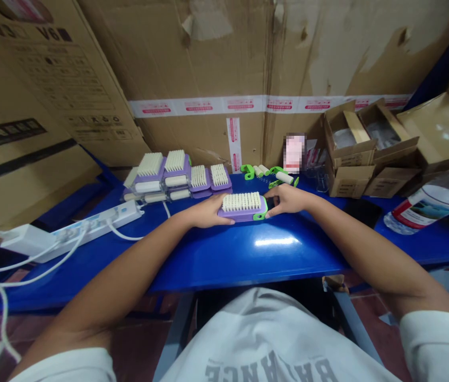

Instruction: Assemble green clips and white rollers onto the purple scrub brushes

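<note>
Head view: lilac plastic scrub brush with cream bristles and green end trim (pixel 242 209) sits flat on the glossy blue table (pixel 248 260), bristles up, gripped between both hands. Left hand (pixel 208 210) is on the brush's left end, fingers (pixel 224 219) closed against its side. Right hand (pixel 288 200) is on the brush's right end, fingers (pixel 273 210) curled narrow around the green trim. Behind the brush: row of lilac scrub brushes (pixel 176 172), at least 2 in clear plastic packs, plus green plastic pieces with cream rollers (pixel 274 174). Right of the brush: open brown cardboard boxes (pixel 368 143) and clear plastic water bottle with red label (pixel 431 204). Left of the brush: white power strip (pixel 93 231) with white cables.
</note>
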